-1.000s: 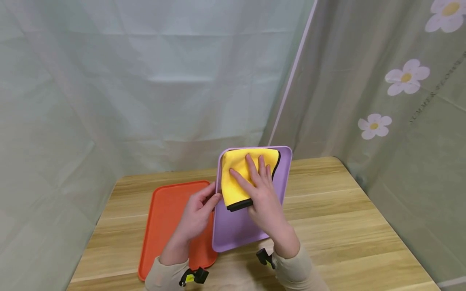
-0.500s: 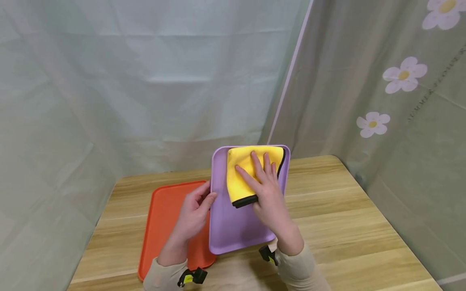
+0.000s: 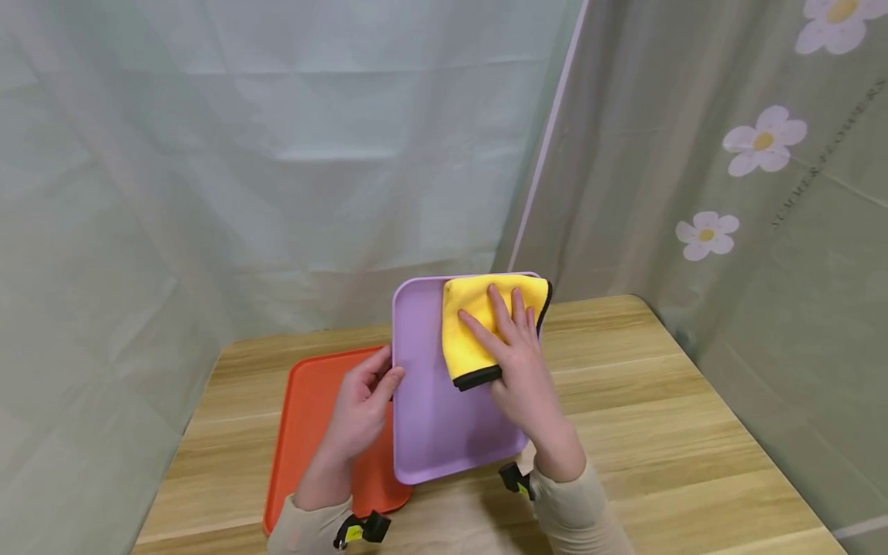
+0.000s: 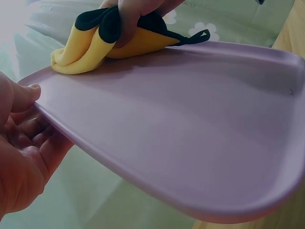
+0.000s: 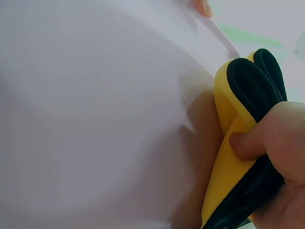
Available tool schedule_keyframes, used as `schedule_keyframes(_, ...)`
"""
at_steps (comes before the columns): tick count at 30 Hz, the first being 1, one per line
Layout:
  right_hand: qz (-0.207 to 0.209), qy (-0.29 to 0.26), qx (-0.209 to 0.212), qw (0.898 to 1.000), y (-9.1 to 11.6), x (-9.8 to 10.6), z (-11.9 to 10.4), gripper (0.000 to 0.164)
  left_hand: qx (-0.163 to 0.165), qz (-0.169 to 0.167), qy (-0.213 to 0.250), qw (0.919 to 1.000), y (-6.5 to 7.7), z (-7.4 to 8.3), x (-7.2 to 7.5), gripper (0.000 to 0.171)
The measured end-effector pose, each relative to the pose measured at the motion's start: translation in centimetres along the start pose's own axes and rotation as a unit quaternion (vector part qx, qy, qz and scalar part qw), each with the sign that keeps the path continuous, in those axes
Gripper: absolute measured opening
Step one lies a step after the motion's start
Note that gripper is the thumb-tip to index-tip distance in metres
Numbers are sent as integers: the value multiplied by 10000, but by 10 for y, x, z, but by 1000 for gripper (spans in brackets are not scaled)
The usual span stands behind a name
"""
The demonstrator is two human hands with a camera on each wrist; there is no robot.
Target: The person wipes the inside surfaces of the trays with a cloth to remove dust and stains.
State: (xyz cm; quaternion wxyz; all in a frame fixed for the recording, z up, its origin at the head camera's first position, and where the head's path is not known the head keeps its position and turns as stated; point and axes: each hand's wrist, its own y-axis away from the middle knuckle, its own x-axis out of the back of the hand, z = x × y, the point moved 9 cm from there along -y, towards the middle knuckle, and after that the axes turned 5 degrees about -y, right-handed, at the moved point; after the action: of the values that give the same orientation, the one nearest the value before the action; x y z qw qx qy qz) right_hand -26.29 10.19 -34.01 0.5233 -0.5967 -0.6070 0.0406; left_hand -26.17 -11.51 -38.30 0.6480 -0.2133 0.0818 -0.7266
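Note:
A lilac plastic tray (image 3: 444,416) is held up at a slant above the table. My left hand (image 3: 361,405) grips its left rim, thumb (image 4: 28,93) on the inner side and fingers behind. Against the tray's upper right part lies a folded yellow cloth (image 3: 461,351) with black edging. My right hand (image 3: 523,378) holds this cloth, with fingers spread across its outer face. In the right wrist view the thumb (image 5: 248,143) is tucked against the cloth's folds. A black loop (image 4: 200,36) on the cloth shows in the left wrist view.
An orange tray (image 3: 312,416) lies flat on the wooden table (image 3: 666,408), partly covered by the left arm and the lilac tray. Pale curtains (image 3: 312,154) enclose the table behind and at the sides, the right one printed with white flowers (image 3: 766,141).
My right hand has slid the yellow cloth rightward over the lilac tray to its right rim. The tray and my left hand have shifted slightly left.

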Motion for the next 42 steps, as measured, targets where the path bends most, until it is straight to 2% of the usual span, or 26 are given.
schedule_keyframes(8, 1, -67, -94, 9999, -2, -2, 4, 104, 57, 44, -110, 9999, 1, -4, 5, 37)
schedule_keyframes(16, 44, -174, -94, 9998, -4, -1, 1, 97, 109, 96, -90, 9999, 0, -4, 10, 40)
schedule_keyframes(23, 34, -204, -52, 9998, -6, -1, 0, 99, 111, 158, -103, 9998, 0, -5, 13, 39)
schedule_keyframes(38, -69, -245, 172, 9995, -4, -3, -1, 103, 351, -115, 64, 9993, -1, -7, 6, 42)
schedule_keyframes(42, -188, -268, 180, 9993, -4, -5, -3, 100, 340, -205, 195, 9990, -2, -6, 1, 41)
